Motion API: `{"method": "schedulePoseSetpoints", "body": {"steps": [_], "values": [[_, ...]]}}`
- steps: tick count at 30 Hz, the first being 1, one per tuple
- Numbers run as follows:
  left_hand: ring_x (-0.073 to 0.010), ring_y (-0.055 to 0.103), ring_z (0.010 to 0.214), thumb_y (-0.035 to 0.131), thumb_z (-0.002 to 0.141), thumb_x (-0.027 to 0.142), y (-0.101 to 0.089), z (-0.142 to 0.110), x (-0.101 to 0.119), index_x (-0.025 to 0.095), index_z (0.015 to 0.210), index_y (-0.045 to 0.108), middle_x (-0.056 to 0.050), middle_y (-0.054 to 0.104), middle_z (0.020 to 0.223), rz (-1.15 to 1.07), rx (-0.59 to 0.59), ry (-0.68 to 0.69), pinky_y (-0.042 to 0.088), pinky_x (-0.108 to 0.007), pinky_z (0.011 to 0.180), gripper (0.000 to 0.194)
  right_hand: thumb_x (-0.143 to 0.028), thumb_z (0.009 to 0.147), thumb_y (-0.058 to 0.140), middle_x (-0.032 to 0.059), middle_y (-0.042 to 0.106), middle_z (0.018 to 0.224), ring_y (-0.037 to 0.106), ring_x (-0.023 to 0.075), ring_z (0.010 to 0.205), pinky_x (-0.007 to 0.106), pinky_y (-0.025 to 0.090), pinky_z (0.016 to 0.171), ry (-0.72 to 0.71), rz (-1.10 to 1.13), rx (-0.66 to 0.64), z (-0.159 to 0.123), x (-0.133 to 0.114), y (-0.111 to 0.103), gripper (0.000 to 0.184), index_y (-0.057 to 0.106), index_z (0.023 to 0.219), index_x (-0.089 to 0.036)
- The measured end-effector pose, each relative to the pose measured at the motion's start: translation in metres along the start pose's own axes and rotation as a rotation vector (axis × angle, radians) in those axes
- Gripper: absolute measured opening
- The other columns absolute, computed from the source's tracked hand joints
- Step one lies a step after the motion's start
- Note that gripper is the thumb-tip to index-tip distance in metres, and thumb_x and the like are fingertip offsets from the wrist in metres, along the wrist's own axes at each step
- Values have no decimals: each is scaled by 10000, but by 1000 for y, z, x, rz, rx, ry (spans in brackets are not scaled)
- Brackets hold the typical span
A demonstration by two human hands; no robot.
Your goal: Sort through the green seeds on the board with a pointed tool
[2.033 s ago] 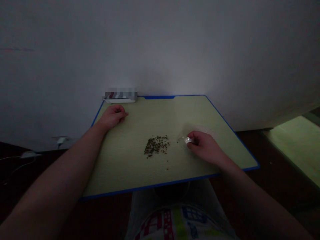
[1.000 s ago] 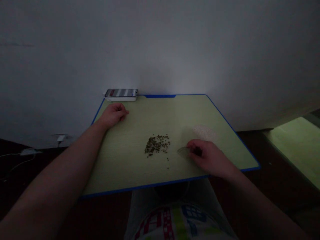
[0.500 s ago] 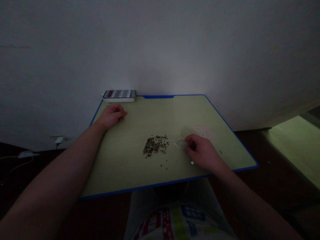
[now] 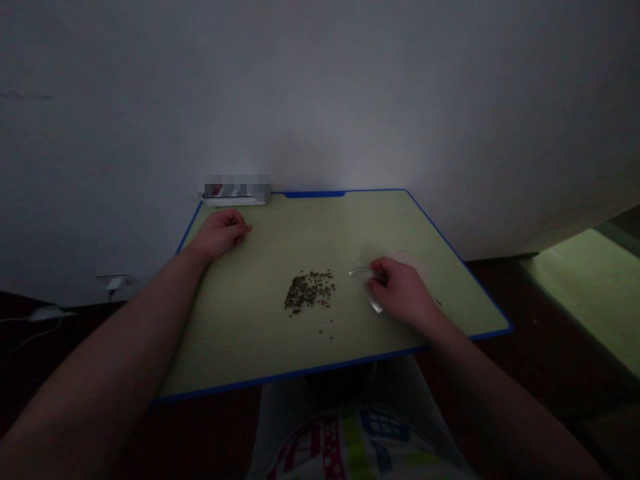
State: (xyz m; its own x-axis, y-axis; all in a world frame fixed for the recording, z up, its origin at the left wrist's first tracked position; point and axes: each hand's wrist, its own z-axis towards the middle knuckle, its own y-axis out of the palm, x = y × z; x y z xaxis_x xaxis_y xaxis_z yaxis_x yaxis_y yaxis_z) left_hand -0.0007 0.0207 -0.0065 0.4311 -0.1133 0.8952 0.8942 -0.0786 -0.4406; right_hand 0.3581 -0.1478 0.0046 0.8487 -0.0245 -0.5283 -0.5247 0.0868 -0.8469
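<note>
My right hand [image 4: 397, 287] is closed, thumb against fingers, on a clear plastic piece [image 4: 361, 271] with a curved edge. Its exact kind is hard to make out in the dim light; a bright glint shows at its lower end. To the left of that hand lies a loose pile of small dark brown beans or seeds [image 4: 307, 291], with several strays nearer me. A patch of fine pale grains [image 4: 416, 262] spreads just behind the right hand, partly hidden by it. My left hand [image 4: 223, 233] rests at the table's left side, fingers curled in, nothing seen in it.
The pale table [image 4: 260, 353] has a blue rim and stands against a grey wall. A phone-like device on a white box [image 4: 237, 199] sits at the back left corner, partly pixelated. A small dark sliver [image 4: 439, 302] lies near my right wrist. A plug with cables [image 4: 115, 283] is at the left.
My right hand has risen slightly away from me, and the clear piece has turned so its edge looks thinner and glints. The left hand and the dark pile have stayed put.
</note>
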Motion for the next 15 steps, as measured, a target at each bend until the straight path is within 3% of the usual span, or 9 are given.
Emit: {"method": "schedulePoseSetpoints", "body": {"steps": [9, 12, 15], "values": [[-92, 406, 420, 696, 671, 273, 1, 0, -2, 216, 554, 507, 27, 505, 444, -36, -10, 20, 313, -236, 456, 230, -228, 767, 667, 42, 704, 720, 672, 217, 647, 332, 498, 631, 92, 7, 145, 35, 47, -47, 154, 690, 914, -189], [-94, 397, 409, 711, 654, 280, 1, 1, -2, 216, 558, 506, 31, 506, 436, -51, -8, 15, 300, -234, 442, 235, -310, 795, 654, 26, 683, 684, 654, 193, 568, 319, 512, 563, 95, 99, 185, 34, 56, -68, 237, 669, 987, -172], [-98, 400, 413, 721, 644, 288, 1, 2, -4, 217, 547, 512, 26, 511, 439, -49, -12, 25, 301, -238, 440, 240, -399, 765, 711, 17, 673, 672, 624, 175, 535, 306, 505, 516, -4, 281, 259, 22, 59, -80, 303, 682, 975, -183]]}}
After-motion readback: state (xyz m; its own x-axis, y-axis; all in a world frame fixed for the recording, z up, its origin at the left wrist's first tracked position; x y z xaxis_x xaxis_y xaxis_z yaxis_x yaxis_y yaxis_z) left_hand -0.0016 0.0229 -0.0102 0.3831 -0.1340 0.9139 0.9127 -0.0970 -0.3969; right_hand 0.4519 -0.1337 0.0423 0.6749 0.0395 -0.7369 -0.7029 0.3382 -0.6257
